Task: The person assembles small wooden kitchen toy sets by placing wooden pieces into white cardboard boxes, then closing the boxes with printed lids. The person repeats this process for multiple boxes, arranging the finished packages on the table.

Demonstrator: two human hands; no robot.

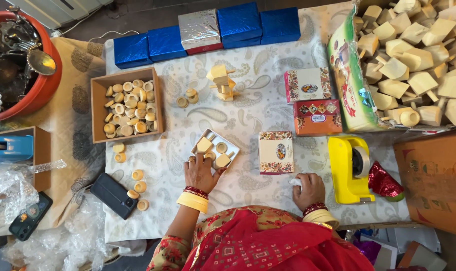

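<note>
- right hand (309,189), nearest: grip closed on a small white scrap (294,182) on the counter (268,95).
- left hand (202,172): fingers spread, resting on the tray (216,148), gripping nothing.
- tray (open, shallow) looks light and thin-walled; wooden pieces (205,144) sit loose, so lift it by both edges, level.

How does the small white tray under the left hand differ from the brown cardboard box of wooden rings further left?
The small white tray is shallow, sits at an angle, and holds only a few wooden pieces; the left hand touches it. The brown cardboard box is larger, deeper, sits nearly square to the table edge, is piled with many wooden rings, and is untouched. Both are open-topped and rest on the patterned cloth.
</note>
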